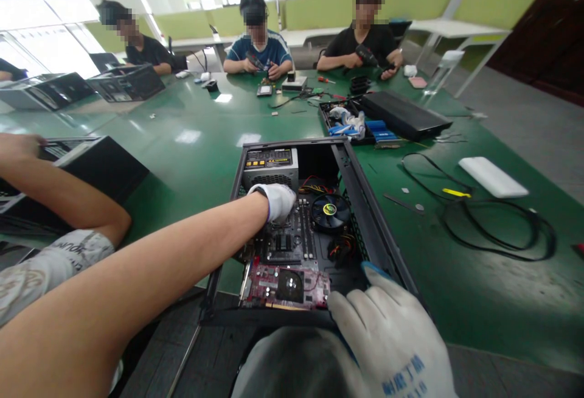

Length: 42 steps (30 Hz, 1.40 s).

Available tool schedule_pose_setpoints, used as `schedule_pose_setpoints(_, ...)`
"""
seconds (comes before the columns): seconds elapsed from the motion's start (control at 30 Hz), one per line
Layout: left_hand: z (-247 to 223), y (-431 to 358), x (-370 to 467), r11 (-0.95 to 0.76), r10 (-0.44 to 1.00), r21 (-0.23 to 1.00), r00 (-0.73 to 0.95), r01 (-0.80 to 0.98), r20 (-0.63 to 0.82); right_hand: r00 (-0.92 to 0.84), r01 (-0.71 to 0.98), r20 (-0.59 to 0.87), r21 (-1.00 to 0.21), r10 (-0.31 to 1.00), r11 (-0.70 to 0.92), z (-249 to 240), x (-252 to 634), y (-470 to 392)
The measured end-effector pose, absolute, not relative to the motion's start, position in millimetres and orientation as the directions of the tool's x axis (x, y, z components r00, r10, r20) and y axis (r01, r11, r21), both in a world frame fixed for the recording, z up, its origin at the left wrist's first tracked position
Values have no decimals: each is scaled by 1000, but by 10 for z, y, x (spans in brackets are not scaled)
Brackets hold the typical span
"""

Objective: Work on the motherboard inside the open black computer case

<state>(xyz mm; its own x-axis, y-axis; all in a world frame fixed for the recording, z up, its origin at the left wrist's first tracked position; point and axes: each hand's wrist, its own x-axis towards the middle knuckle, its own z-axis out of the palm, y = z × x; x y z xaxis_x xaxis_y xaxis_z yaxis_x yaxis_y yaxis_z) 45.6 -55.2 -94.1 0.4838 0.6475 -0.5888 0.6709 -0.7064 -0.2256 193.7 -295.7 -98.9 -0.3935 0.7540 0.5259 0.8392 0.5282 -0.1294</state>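
Note:
A black computer case [381,227] lies open before me. My left hand [277,200], in a white glove, reaches inside, just below the power supply [271,164]. Its fingers look curled down over the motherboard [301,227]; whatever they hold is hidden. My right hand [387,325], in a grey-white glove with blue print, grips the near right edge of the case, its fingers bent over the frame. A black cooling fan [329,210] with a yellow-green centre sits right of the motherboard. Near the front edge is a red graphics card [287,285].
Right on the green table [497,300] lie a coiled black cable [502,246] and a white box-like block [493,177]. Beyond the case stands a tray with gloves [347,124]. A co-worker's arm [59,185] is beside another case [104,170] at left. Several people sit opposite.

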Motion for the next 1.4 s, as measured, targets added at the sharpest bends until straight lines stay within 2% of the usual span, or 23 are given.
schedule_pose_setpoints(1.4,-945,-541,449,-663,684,-222,458,715,-567,-380,842,500,-161,778,515,-1030,1959,-2962)
